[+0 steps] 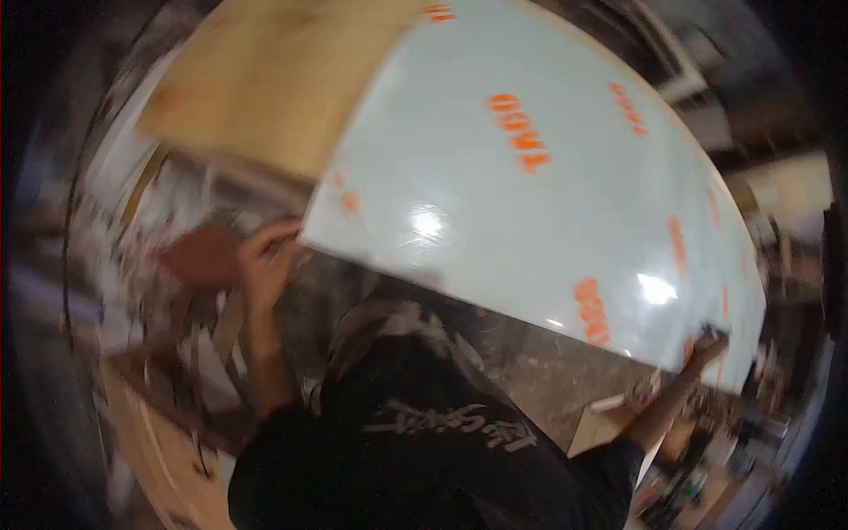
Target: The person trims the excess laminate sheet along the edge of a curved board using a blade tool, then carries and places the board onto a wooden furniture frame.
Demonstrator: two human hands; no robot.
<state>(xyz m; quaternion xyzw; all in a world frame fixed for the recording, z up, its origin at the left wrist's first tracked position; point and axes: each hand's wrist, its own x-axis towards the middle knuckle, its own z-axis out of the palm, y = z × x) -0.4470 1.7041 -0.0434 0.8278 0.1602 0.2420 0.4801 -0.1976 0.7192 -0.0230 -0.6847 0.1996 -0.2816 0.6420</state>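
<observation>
A large glossy pale sheet with orange lettering spreads in front of me. A tan wooden board borders it on the left, and a thin tan edge shows along its far side. My left hand is at the sheet's near left corner, its fingers bent and closed on the edge; blur softens the detail. Over by the near right end, my right hand rests on the sheet with its fingers closed around a small dark object, too blurred to name.
Below the sheet's near edge lies a grey-brown floor. A reddish-brown flat piece is beyond my left hand. A wooden panel stands at lower left. Cluttered small items fill the lower right.
</observation>
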